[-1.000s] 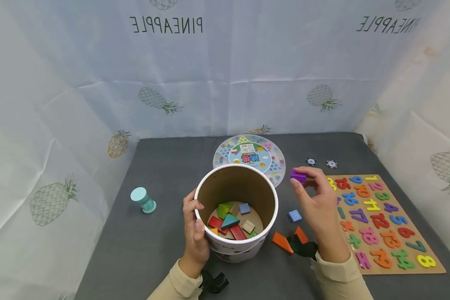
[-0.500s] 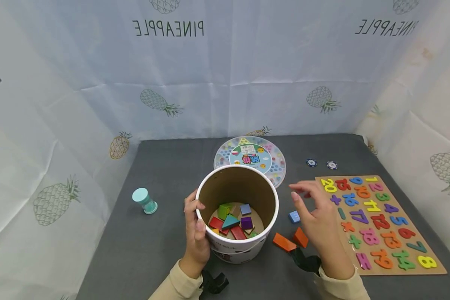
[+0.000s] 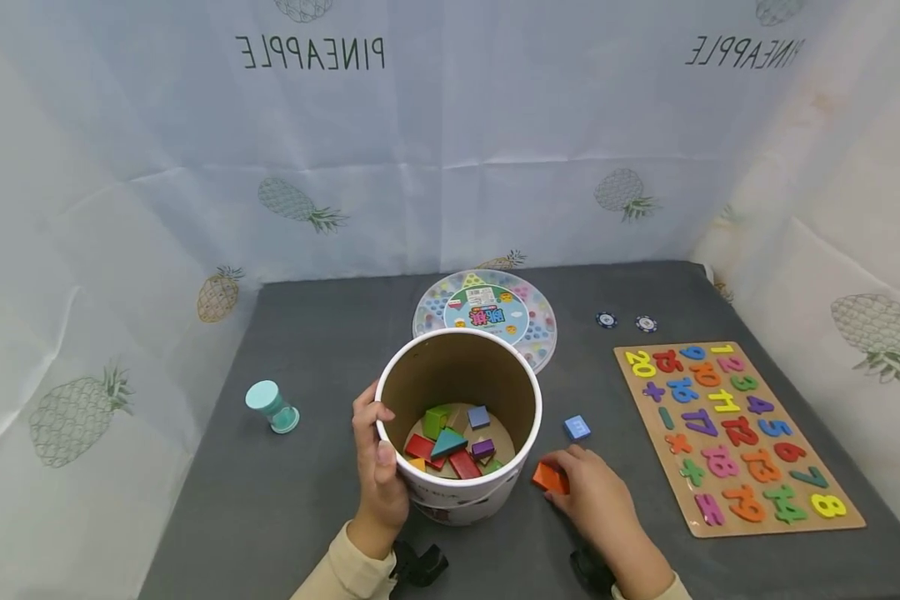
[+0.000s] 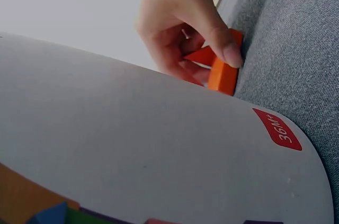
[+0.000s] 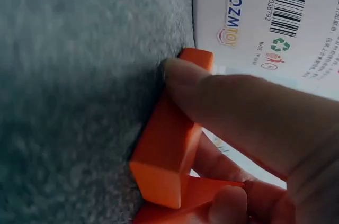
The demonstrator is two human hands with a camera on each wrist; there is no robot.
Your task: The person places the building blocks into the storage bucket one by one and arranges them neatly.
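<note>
In the head view my left hand (image 3: 378,483) grips the near left side of a round white bucket (image 3: 487,500), fingers at its rim. Several wooden blocks lie inside, among them a purple block (image 3: 483,449), a teal triangle (image 3: 448,443) and a red block (image 3: 464,465). Right of the bucket, my right hand (image 3: 598,504) is down at the table, its thumb and fingers around two orange blocks (image 3: 550,478). The right wrist view shows the thumb pressed on a rectangular orange block (image 5: 167,134), with a second orange block (image 5: 201,195) against the other fingers.
A blue block (image 3: 577,427) lies just beyond my right hand. A number puzzle board (image 3: 645,392) sits at the right, with two poker chips (image 3: 606,320) behind it. A round game box (image 3: 543,333) is behind the bucket; a teal hourglass (image 3: 273,406) stands at the left.
The purple block has dropped from my right hand into the bucket. That hand has then come down to the table and gathered the orange blocks. My left hand stays on the bucket.
</note>
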